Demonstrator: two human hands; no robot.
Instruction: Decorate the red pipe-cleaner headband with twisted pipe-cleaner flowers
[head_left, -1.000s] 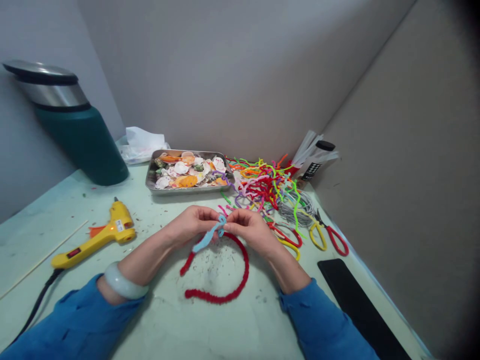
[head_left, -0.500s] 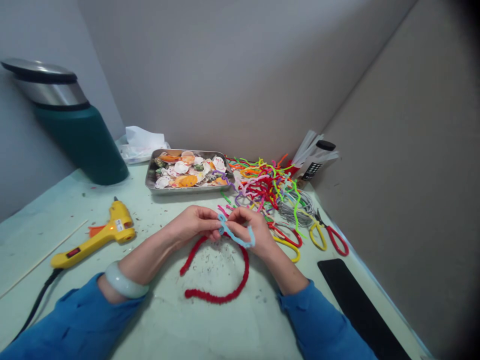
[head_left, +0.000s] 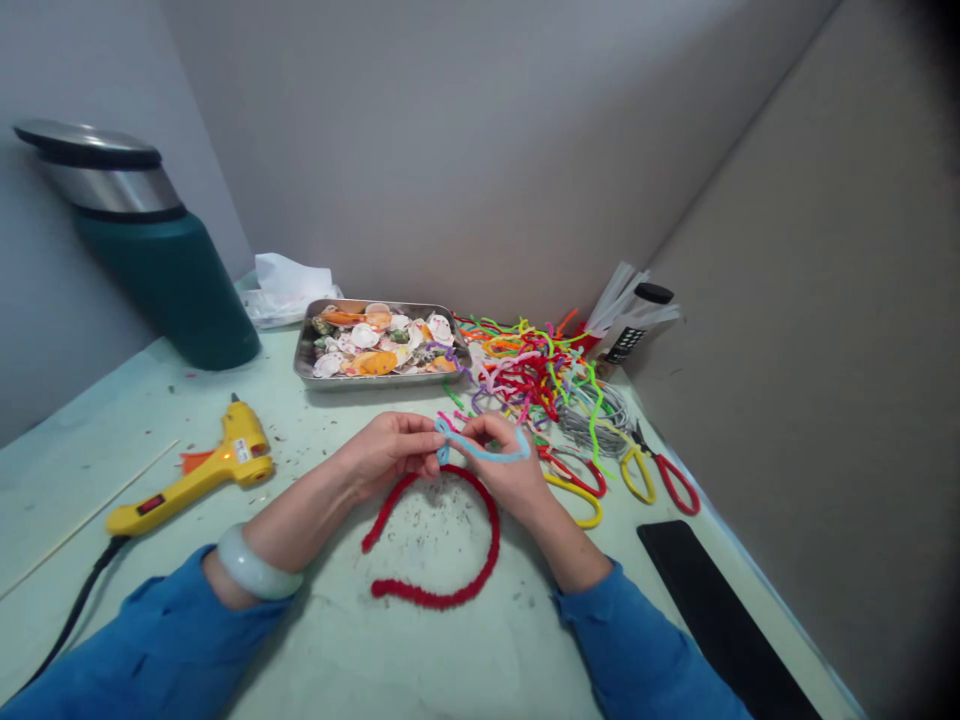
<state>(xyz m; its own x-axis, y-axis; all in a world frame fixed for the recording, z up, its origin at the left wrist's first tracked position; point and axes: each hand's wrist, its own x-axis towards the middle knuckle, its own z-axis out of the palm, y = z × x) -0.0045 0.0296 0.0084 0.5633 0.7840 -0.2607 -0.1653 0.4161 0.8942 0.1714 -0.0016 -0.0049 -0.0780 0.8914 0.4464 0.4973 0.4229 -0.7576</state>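
Between my two hands is a light blue pipe cleaner (head_left: 491, 455), looped at its left end, with a longer tail running right across my right hand. My left hand (head_left: 390, 447) pinches the looped end between thumb and fingertips. Fingers curled, my right hand (head_left: 510, 470) grips the same pipe cleaner close to the loops; its fingertips are partly hidden. Below the hands, a dark red pipe cleaner (head_left: 491, 550) lies on the table, bent into an open ring with its gap at the left.
A yellow glue gun (head_left: 195, 480) lies left, beside a tall green bottle (head_left: 169, 280). Behind the hands are a metal tray (head_left: 375, 382) of shells and a heap of coloured pipe cleaners (head_left: 525, 375). At right are scissors (head_left: 679, 485) and a black strip (head_left: 712, 600).
The tail of the light blue pipe cleaner has swung up and further right over my right hand. Both hands stay close together, still pinching it. The whole view has shifted slightly.
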